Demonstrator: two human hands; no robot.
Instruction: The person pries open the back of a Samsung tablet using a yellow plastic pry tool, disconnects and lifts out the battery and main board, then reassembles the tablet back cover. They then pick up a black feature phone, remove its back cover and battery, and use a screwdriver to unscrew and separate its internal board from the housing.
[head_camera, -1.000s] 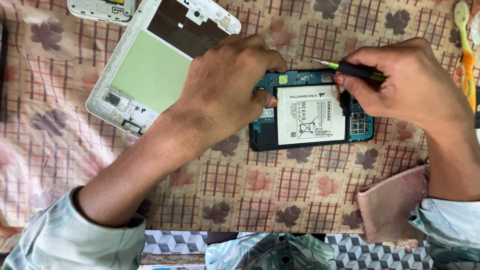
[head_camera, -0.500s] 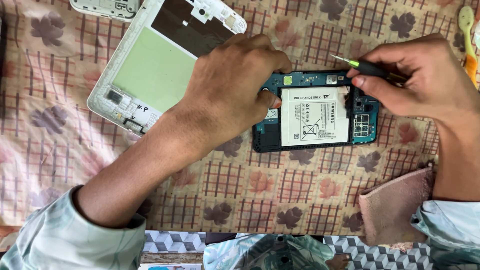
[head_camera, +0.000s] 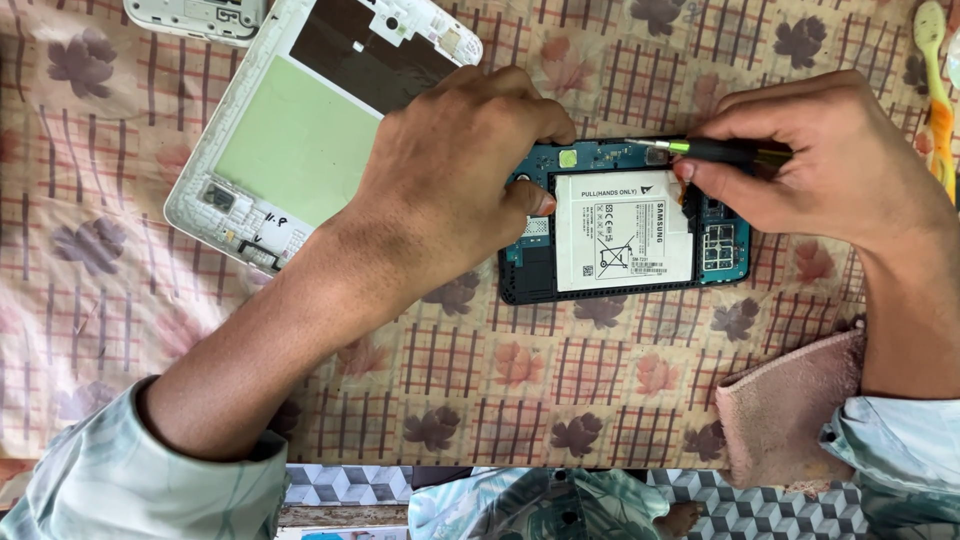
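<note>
An opened small tablet (head_camera: 620, 290) lies on a patterned cloth, its blue circuit board (head_camera: 600, 157) and white battery (head_camera: 623, 232) exposed. My left hand (head_camera: 455, 170) rests on the tablet's left end, thumb pressed at the battery's left edge. My right hand (head_camera: 820, 165) holds a black screwdriver (head_camera: 715, 150) with a green collar, lying almost level, its tip over the top edge of the board. My right fingers touch the battery's upper right corner.
A white back cover (head_camera: 300, 130) with a pale green inner panel lies at the upper left, another white part (head_camera: 195, 18) above it. A pink cloth (head_camera: 790, 400) sits under my right wrist. A yellow-orange toothbrush (head_camera: 935, 90) lies at the right edge.
The view has shifted a little. My right hand has moved the screwdriver slightly left along the tablet's top edge. My left hand stays on the tablet.
</note>
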